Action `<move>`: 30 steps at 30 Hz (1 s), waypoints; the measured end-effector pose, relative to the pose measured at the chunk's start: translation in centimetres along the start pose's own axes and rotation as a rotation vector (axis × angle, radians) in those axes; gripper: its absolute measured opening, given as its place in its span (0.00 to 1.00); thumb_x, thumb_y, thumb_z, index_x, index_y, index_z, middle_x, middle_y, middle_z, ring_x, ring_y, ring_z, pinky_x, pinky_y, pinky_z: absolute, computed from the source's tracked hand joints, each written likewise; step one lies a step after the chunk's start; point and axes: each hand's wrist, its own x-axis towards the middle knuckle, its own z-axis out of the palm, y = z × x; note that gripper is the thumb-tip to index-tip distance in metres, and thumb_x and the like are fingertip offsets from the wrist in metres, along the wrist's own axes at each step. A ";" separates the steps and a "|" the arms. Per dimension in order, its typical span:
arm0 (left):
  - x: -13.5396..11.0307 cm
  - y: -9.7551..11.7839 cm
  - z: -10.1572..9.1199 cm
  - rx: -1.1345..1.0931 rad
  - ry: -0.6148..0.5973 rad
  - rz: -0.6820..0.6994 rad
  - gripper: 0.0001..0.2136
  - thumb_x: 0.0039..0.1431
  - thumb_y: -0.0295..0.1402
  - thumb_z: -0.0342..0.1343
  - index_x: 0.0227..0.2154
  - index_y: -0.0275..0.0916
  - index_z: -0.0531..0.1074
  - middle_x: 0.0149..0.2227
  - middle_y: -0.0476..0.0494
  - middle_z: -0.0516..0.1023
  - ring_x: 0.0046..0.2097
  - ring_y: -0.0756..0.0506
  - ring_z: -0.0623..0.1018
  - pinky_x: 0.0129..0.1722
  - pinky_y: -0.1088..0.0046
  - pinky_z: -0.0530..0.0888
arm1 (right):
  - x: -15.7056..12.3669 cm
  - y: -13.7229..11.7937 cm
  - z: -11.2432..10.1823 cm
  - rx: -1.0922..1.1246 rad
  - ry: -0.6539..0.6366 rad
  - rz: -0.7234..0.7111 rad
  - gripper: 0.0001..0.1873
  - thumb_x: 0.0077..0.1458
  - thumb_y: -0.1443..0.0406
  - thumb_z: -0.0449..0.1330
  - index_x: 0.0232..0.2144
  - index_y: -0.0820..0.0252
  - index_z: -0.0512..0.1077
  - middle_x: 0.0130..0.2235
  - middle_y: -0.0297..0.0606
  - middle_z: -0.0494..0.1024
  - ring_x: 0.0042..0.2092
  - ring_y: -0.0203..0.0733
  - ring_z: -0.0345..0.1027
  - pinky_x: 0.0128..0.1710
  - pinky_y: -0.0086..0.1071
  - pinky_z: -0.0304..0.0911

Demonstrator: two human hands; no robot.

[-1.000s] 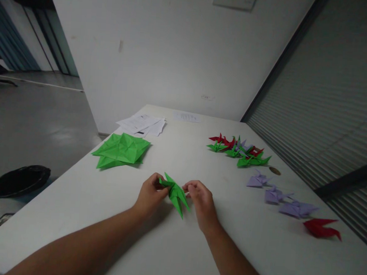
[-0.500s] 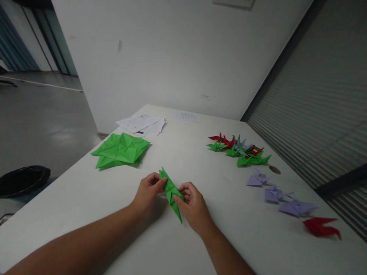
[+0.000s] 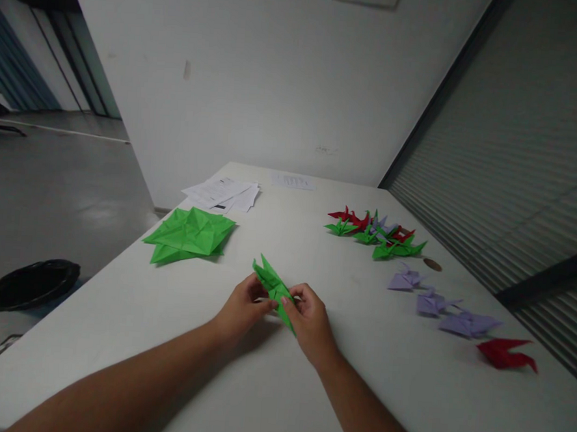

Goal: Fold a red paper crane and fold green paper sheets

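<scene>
A folded piece of green origami paper (image 3: 272, 284) is held up just above the white table (image 3: 357, 376). My left hand (image 3: 242, 307) pinches its near left side. My right hand (image 3: 309, 324) grips its right side, with the fingertips on the folds. Its pointed flaps stick out upward and downward, and the hands hide its middle. To the left lies a larger folded sheet of green origami paper (image 3: 188, 236), out of reach of both hands.
Origami cranes in red, green and lilac (image 3: 375, 232) are bunched at the far right, with a row of lilac cranes (image 3: 434, 304) and a red crane (image 3: 505, 354) nearer. A small brown disc (image 3: 432, 264) and papers (image 3: 220, 195) lie on the table. A black round bin lid (image 3: 31, 285) sits on the floor beyond the left edge.
The green paper has swung from a near-vertical spike to a slant, its top tilting left. My hands have shifted closer together on it and the view has tipped slightly.
</scene>
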 end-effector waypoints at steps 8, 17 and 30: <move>0.4 -0.1 -1.0 0.055 0.013 0.085 0.13 0.51 0.35 0.71 0.34 0.37 0.73 0.32 0.48 0.77 0.34 0.48 0.76 0.36 0.71 0.73 | 0.4 -0.1 0.1 0.038 -0.038 0.114 0.16 0.54 0.53 0.66 0.28 0.59 0.72 0.26 0.33 0.73 0.28 0.37 0.63 0.27 0.31 0.57; 0.4 0.0 -0.5 0.040 0.033 0.049 0.19 0.46 0.33 0.75 0.38 0.37 0.74 0.36 0.45 0.79 0.37 0.46 0.78 0.39 0.70 0.75 | 0.0 -0.8 -0.1 0.261 -0.136 0.272 0.20 0.49 0.52 0.73 0.34 0.58 0.72 0.31 0.32 0.77 0.28 0.35 0.68 0.29 0.30 0.60; 0.8 0.0 -1.0 -0.040 0.066 0.141 0.18 0.49 0.33 0.74 0.38 0.38 0.73 0.35 0.48 0.78 0.36 0.48 0.77 0.37 0.72 0.74 | -0.2 -2.7 -0.7 0.521 -0.243 0.473 0.23 0.42 0.58 0.76 0.32 0.56 0.67 0.32 0.32 0.77 0.31 0.35 0.68 0.33 0.31 0.62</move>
